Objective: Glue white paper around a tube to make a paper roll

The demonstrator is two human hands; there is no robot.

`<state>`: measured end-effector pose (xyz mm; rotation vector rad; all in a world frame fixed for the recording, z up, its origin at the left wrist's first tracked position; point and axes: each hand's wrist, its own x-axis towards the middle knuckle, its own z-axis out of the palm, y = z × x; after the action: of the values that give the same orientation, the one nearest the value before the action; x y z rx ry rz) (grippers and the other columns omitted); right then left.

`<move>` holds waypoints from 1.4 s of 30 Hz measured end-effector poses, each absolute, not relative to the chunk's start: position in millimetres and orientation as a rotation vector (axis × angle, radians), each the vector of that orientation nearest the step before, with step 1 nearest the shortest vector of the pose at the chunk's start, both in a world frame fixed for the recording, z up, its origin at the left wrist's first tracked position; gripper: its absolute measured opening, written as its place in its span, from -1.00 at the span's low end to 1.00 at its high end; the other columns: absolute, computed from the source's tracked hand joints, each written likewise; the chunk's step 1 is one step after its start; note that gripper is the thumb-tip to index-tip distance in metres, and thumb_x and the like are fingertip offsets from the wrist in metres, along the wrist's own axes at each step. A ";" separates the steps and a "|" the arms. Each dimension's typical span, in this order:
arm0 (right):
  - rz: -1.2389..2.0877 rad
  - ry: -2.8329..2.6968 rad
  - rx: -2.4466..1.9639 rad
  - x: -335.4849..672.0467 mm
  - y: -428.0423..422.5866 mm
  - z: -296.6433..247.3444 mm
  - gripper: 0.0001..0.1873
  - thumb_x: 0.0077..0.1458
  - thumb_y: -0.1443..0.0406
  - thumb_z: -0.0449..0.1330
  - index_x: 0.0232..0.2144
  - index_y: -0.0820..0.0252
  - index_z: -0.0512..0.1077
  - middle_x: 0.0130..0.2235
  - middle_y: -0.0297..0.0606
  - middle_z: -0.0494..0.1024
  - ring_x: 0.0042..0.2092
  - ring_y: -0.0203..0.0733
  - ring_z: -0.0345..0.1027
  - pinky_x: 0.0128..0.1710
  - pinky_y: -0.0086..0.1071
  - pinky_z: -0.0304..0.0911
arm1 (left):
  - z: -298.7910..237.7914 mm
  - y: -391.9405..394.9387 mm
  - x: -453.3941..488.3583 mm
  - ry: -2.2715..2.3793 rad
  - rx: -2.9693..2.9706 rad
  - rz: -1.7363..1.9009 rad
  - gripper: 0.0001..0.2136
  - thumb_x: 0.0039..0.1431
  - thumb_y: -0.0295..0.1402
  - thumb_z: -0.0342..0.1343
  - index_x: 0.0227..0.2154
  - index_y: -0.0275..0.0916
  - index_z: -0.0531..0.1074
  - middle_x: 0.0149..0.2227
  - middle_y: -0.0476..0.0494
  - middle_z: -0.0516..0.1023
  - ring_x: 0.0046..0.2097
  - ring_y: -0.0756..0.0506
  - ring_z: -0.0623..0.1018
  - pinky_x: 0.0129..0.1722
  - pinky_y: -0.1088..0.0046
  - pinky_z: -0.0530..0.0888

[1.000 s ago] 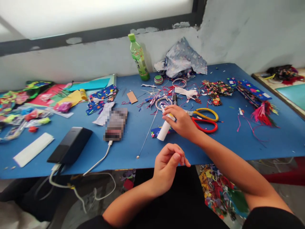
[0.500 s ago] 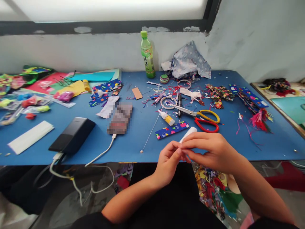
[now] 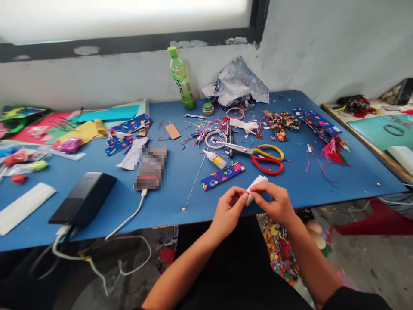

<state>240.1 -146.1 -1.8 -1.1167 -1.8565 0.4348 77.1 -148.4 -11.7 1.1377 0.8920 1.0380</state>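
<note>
Between my two hands, over the front edge of the blue table [image 3: 167,172], is a folded white strip [image 3: 258,181] that looks like cloth or paper. My left hand [image 3: 229,209] pinches its left side between thumb and fingers. From the right, my right hand [image 3: 274,200] grips the same strip, fingertips close to those of the left. Just beyond lies a blue patterned fabric strip [image 3: 223,175]. A small glue bottle [image 3: 215,159] with a yellow label and scissors [image 3: 266,158] with one yellow and one red handle lie behind it.
Thread scraps and a ring [image 3: 216,139] litter the table's middle. A green drink bottle [image 3: 182,79] stands at the back. On the left are a black power bank [image 3: 84,200], a blurred phone-like object [image 3: 151,168] with a white cable, and a white strip [image 3: 27,206].
The view has shifted to the right. My right hand has turned and drawn back, so more of the white strip shows between both hands.
</note>
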 end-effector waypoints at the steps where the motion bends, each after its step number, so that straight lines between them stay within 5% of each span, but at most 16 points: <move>1: 0.452 -1.853 -1.100 240.4 -147.3 -0.9 -0.92 0.14 0.34 0.19 -0.31 0.14 0.50 -0.36 -0.26 0.63 -0.34 -0.20 0.53 -0.34 -0.37 0.44 | -12.2 -146.2 75.7 0.887 1.124 1.026 -0.81 0.20 -0.24 0.14 -0.36 -0.28 0.44 -0.40 -0.04 0.47 -0.34 -0.01 0.42 -0.28 0.49 0.35; 32: 0.322 -1.889 -1.073 233.0 -149.8 -8.9 -0.88 0.13 0.41 0.13 -0.42 0.10 0.37 -0.44 -0.31 0.53 -0.43 -0.25 0.42 -0.41 -0.40 0.35 | -10.2 -142.5 72.4 0.927 1.088 0.972 -0.79 0.12 -0.21 0.21 -0.40 -0.29 0.49 -0.39 -0.06 0.51 -0.32 -0.03 0.45 -0.26 0.48 0.38; 42: 0.510 -1.775 -1.116 230.7 -154.5 -1.0 -0.96 0.09 0.36 0.24 -0.39 0.12 0.48 -0.41 -0.31 0.61 -0.38 -0.21 0.50 -0.33 -0.38 0.43 | -8.7 -146.1 75.8 0.967 1.146 1.044 -0.81 0.17 -0.24 0.16 -0.39 -0.28 0.46 -0.40 -0.05 0.47 -0.34 -0.02 0.44 -0.31 0.51 0.39</move>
<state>230.7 -154.5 -1.0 -1.1157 -1.7755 0.5096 75.8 -146.1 -8.7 1.1458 0.9673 1.0439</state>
